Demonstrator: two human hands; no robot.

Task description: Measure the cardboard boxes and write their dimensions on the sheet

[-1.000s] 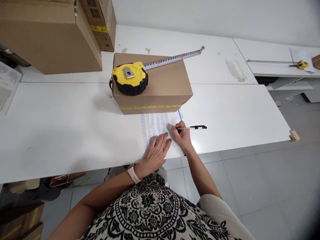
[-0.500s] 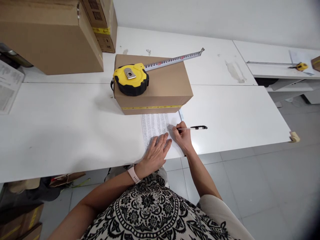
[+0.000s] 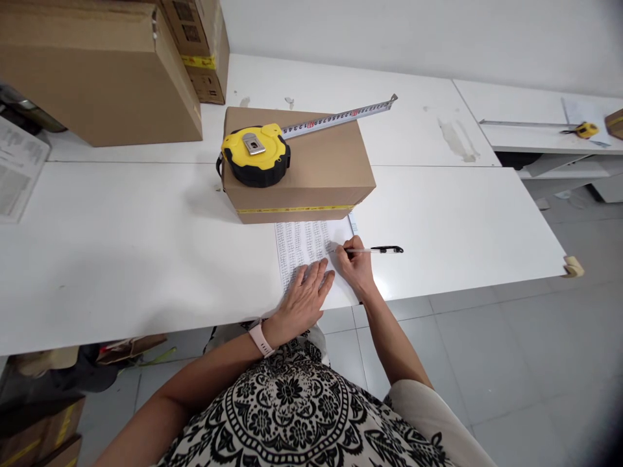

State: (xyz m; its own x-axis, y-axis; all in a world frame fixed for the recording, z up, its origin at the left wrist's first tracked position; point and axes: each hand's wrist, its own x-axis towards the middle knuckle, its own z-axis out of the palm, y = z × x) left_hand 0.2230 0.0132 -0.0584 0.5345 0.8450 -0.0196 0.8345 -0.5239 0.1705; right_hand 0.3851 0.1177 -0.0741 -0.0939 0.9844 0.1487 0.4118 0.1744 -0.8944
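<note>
My right hand [image 3: 355, 263] is closed around a pen [image 3: 377, 250], its tip down at a sheet of paper [image 3: 304, 243] covered in columns of small handwriting. Flat on the lower part of that sheet lies my left hand [image 3: 306, 295], fingers stretched out. A cardboard box [image 3: 326, 155] stands just beyond, at the paper's top edge. On the box rests a yellow and black tape measure [image 3: 256, 155], its blade [image 3: 335, 120] drawn out to the right past the box's far corner.
Larger cardboard boxes [image 3: 111, 84] stand at the back left of the white table [image 3: 121, 246]. A printed sheet [image 3: 19, 172] lies at the left edge. On a farther table to the right is a second tape measure [image 3: 586, 130]. More boxes [image 3: 41, 431] sit below, at lower left.
</note>
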